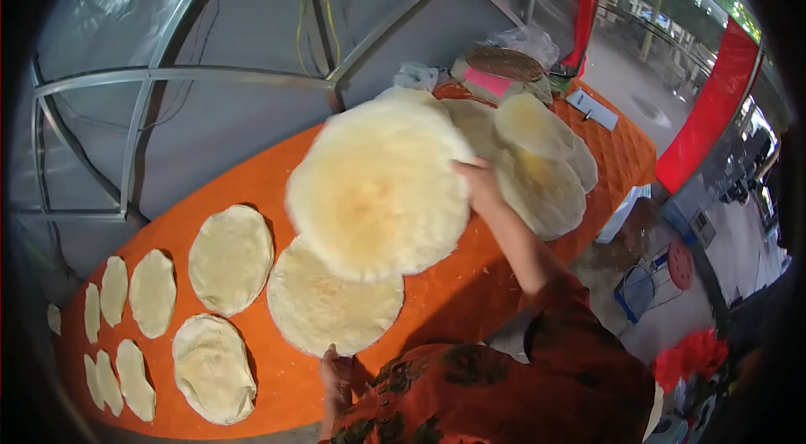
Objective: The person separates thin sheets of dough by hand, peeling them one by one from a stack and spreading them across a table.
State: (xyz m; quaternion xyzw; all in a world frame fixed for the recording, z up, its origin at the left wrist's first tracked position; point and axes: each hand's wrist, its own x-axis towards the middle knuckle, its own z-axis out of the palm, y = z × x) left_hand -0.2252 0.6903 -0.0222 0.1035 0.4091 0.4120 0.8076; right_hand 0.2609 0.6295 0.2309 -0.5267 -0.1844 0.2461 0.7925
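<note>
My right hand (480,184) grips the right edge of a large, round, pale flatbread (378,188), which is lifted above the table and slightly blurred. Partly under it, another round flatbread (336,305) lies on the orange cloth (453,297). At its near edge my left hand (337,373) is closed, with the fingertips pinching the rim. To the left, several more flatbreads lie in two rows, among them a round one (231,259) and a wrinkled one (213,368). Overlapping flatbreads (541,167) lie beyond my right hand.
At the table's far end are a brown round woven-looking item (505,63), clear plastic bags (529,43) and a white flat object (592,108). A metal-framed grey tent wall (243,108) runs along the far side. A stool with a red seat (680,265) stands on the floor at right.
</note>
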